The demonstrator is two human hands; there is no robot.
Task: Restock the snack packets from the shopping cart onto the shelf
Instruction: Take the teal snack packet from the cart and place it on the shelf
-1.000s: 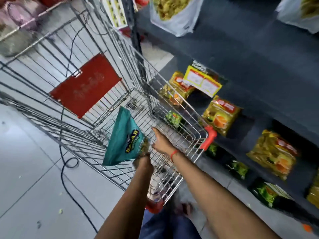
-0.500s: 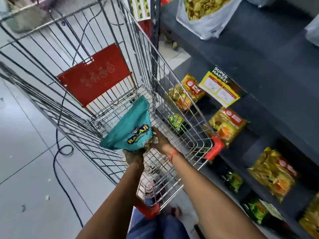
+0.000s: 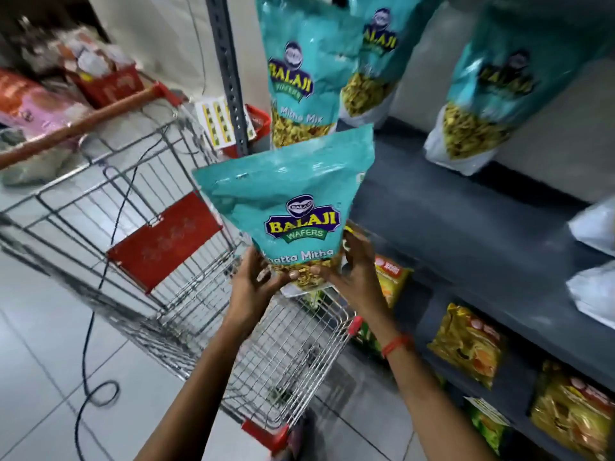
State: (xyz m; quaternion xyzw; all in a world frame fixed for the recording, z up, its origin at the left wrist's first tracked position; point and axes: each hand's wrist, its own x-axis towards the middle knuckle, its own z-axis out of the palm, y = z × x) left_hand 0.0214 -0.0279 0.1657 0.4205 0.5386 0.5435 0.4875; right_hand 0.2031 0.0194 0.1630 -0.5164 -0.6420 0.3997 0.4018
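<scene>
A teal Balaji snack packet stands upright in the air above the wire shopping cart. My left hand grips its lower left corner and my right hand grips its lower right corner. The packet is level with the front edge of the dark grey shelf, just left of it. Three matching teal packets stand on that shelf: one right behind the held packet, one beside it, one further right. The cart basket under my hands looks empty.
Yellow and green snack packets fill the lower shelves at right. A slotted metal upright stands behind the cart. A black cable loops on the tiled floor at left. Red baskets and pink packs sit beyond the cart handle.
The packet has come up out of the cart to shelf height and turned upright. My right hand has joined my left hand on its bottom edge. The view has tilted upward.
</scene>
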